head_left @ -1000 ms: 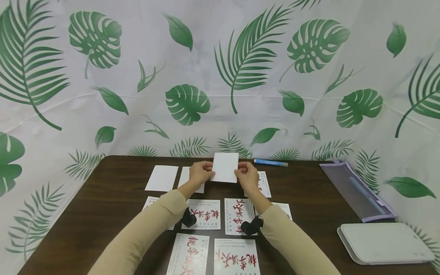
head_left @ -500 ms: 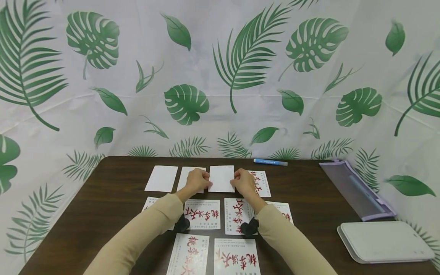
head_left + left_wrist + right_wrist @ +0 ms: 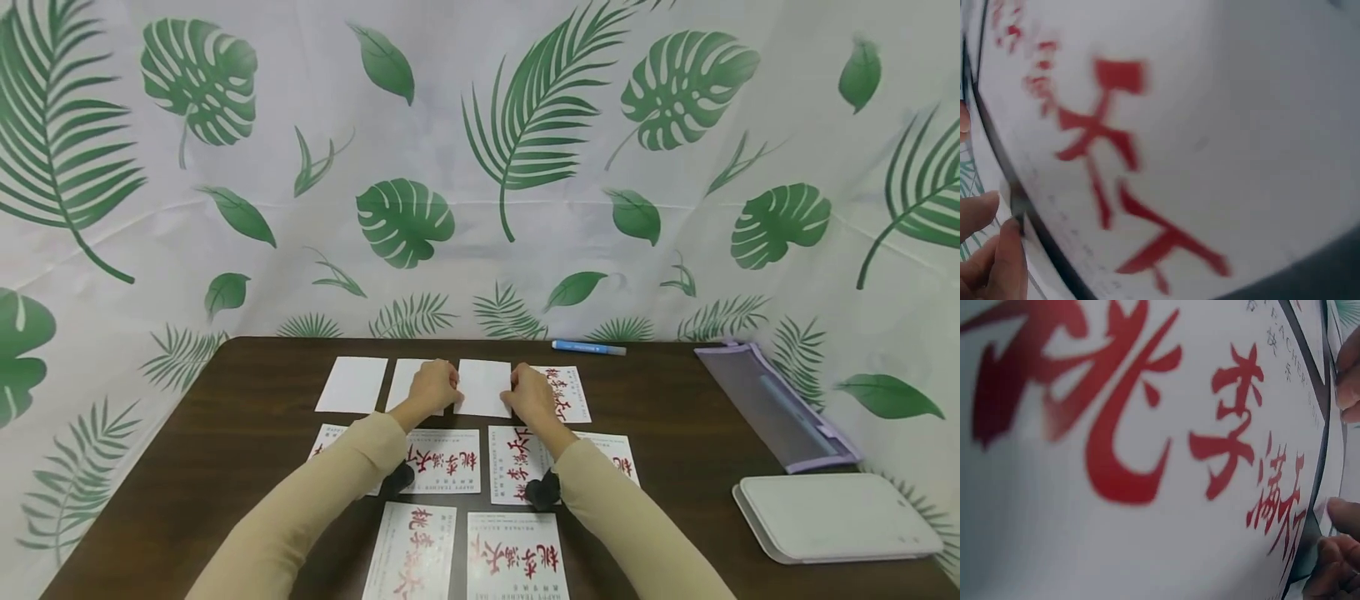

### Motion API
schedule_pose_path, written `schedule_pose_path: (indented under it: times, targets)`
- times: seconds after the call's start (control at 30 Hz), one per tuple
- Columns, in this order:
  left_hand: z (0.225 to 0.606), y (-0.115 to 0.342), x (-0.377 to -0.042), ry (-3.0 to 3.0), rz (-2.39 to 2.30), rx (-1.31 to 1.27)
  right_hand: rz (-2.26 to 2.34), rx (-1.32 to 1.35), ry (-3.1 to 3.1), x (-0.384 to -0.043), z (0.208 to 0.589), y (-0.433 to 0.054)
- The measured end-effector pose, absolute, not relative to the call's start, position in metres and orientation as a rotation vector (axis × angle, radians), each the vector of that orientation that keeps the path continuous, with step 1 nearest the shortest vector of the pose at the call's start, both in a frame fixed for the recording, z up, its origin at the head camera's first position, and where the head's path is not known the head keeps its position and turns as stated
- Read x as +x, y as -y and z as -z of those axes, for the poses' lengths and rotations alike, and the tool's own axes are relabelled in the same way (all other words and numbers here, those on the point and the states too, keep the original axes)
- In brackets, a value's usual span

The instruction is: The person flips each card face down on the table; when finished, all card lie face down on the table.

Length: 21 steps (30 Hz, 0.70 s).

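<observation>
In the head view, a white card (image 3: 483, 388) with its blank side up lies in the back row of cards. My left hand (image 3: 433, 387) pinches its left edge with thumb and fingers, while my right hand (image 3: 531, 393) grips the right edge. Another blank card (image 3: 408, 375) is partly covered by my left hand. Just beyond my right hand lies a card with red characters (image 3: 570, 396). Close printed cards fill both wrist views; the left thumb (image 3: 982, 209) and right thumb (image 3: 1344, 515) show at the edges.
Several red-lettered cards, including a printed card (image 3: 517, 554), lie in rows under my forearms. A blank card (image 3: 352, 385) is at the back left. A blue marker (image 3: 588, 347), a purple-edged mesh pouch (image 3: 776, 408) and a white flat case (image 3: 840, 517) sit on the dark table (image 3: 187, 467).
Both hands have lowered the raised white card onto the table, between the blank card and the printed one. Over the last half second, hands and card have barely moved.
</observation>
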<state>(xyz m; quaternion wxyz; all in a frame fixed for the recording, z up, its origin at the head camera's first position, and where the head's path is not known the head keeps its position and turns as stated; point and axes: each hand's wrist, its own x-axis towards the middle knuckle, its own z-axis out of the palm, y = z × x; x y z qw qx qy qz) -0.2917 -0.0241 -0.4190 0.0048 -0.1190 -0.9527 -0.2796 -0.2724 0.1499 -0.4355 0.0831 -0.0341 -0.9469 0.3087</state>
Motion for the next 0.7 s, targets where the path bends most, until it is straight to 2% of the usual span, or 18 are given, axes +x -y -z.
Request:
schedule_pose_path:
  times: [0.2,0.4,0.57,0.7]
  targets:
    - [0.407,0.013,-0.295,2.972,1.058,-0.399,-1.148,-0.226,2.652,-0.28,0.429,-0.182]
    - [0.404,-0.021,-0.294,2.967,1.306,-0.49,-1.157,-0.41,2.66,-0.283,0.428,-0.229]
    - [0.411,-0.046,-0.295,2.976,1.427,-0.549,-1.18,-0.484,2.703,-0.282,0.432,-0.244]
    - [0.412,-0.061,-0.298,3.009,1.346,-0.587,-1.155,-0.477,2.737,-0.286,0.433,-0.251]
